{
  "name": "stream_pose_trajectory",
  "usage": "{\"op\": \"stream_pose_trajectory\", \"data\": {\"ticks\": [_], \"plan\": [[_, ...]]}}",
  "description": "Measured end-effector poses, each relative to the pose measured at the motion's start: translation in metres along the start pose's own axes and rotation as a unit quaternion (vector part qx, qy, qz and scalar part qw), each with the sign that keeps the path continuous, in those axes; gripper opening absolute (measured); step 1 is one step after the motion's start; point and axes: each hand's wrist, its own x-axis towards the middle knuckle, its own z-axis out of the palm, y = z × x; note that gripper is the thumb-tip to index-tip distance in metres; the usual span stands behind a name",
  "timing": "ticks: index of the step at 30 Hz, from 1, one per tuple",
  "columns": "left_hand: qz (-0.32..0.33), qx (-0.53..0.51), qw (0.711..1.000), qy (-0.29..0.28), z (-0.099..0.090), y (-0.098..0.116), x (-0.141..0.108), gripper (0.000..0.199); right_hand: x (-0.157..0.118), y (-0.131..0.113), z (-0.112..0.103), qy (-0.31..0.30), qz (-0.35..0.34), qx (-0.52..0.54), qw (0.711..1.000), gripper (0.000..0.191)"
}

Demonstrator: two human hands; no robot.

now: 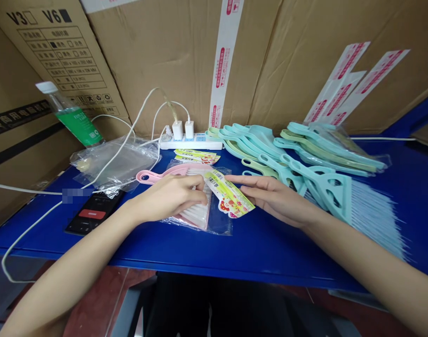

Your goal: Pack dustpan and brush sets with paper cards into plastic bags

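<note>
Between my hands a yellow printed card [231, 194] lies tilted over the right side of a pink dustpan and brush [199, 216] in a clear bag. My left hand [177, 194] rests over the pink set with its fingers curled; what they hold, if anything, is hidden. On the card's right side, my right hand [273, 196] has its fingers stretched out and apart, the fingertips at the card's edge. More yellow cards [196, 157] lie behind the pink set.
Teal brushes [340, 192] and teal dustpans [256, 138] are piled at the right. A power strip [201, 142] with white cables, clear plastic bags [119, 159], a green-labelled bottle [76, 121] and a phone [92, 213] occupy the back and left. Cardboard [178, 56] stands behind the blue table [235, 262].
</note>
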Motion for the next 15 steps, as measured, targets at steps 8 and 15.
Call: {"op": "stream_pose_trajectory", "data": {"ticks": [8,15], "plan": [[-0.003,0.003,1.000,-0.002,-0.0001,-0.0005,0.0000,0.033,0.0006,-0.0020,0.0029,0.020,0.017,-0.005,1.000,0.038],[0.001,0.006,1.000,-0.001,-0.0004,0.0003,0.0003,0.032,-0.0002,0.0008,0.0020,-0.003,0.008,0.009,1.000,0.044]]}}
